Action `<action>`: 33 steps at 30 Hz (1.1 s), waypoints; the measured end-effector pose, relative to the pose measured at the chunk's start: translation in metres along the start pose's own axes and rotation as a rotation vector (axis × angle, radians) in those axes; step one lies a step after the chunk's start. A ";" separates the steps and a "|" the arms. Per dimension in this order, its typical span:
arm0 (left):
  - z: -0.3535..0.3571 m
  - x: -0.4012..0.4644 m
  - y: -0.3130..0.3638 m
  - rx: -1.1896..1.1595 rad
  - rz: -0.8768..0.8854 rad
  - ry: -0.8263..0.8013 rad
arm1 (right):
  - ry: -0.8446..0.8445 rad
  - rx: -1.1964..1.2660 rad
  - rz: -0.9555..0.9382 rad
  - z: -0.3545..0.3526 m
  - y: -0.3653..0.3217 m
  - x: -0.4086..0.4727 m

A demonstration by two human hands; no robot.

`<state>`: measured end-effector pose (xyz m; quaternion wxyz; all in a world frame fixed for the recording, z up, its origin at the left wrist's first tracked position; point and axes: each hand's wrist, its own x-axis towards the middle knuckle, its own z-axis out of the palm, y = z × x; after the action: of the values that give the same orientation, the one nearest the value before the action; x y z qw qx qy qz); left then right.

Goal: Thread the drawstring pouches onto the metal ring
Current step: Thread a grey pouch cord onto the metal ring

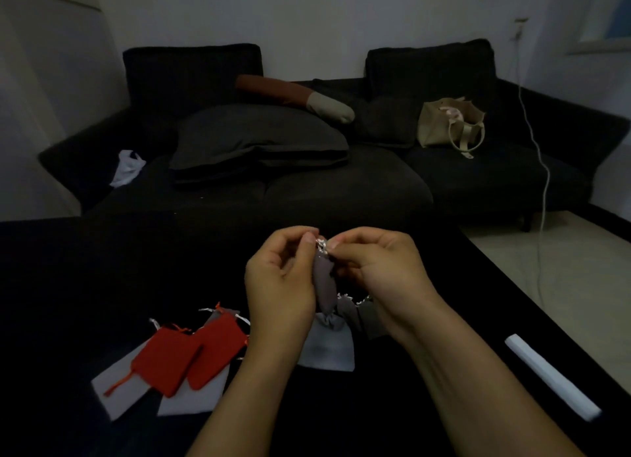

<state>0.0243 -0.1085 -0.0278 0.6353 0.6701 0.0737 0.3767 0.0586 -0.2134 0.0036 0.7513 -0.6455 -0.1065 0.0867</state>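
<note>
**Two hands pinch a grey pouch's silver string**

Head view: The left hand (280, 279) and right hand (379, 268) are up above the black surface (68, 285). The fingers (309, 238) of both hands are curled and pinch the shiny silver drawstring (321, 244) at the top of a grey pouch (323, 285). That pouch hangs down between the hands. More grey pouches (329, 345) lie under the hands. Two red pouches (191, 354) lie left of the hands on white sheets (112, 391). The metal ring cannot be made out. A dark sofa (341, 190) is behind.
</note>
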 end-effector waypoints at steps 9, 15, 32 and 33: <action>0.004 0.002 -0.002 -0.375 -0.463 0.212 | 0.024 -0.020 -0.075 0.003 0.012 -0.001; 0.000 0.005 0.003 -0.461 -0.471 0.317 | 0.050 -0.070 -0.128 0.015 0.017 0.000; -0.052 0.030 -0.037 0.218 -0.595 0.011 | -0.144 -0.257 0.149 0.010 0.064 0.036; -0.065 0.034 -0.040 0.457 -0.520 -0.035 | -0.125 -0.292 0.160 0.012 0.070 0.040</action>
<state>0.0240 -0.0297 -0.0557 0.5448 0.7602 0.3135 0.1643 0.0939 -0.1806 -0.0621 0.6322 -0.7475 -0.1129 0.1698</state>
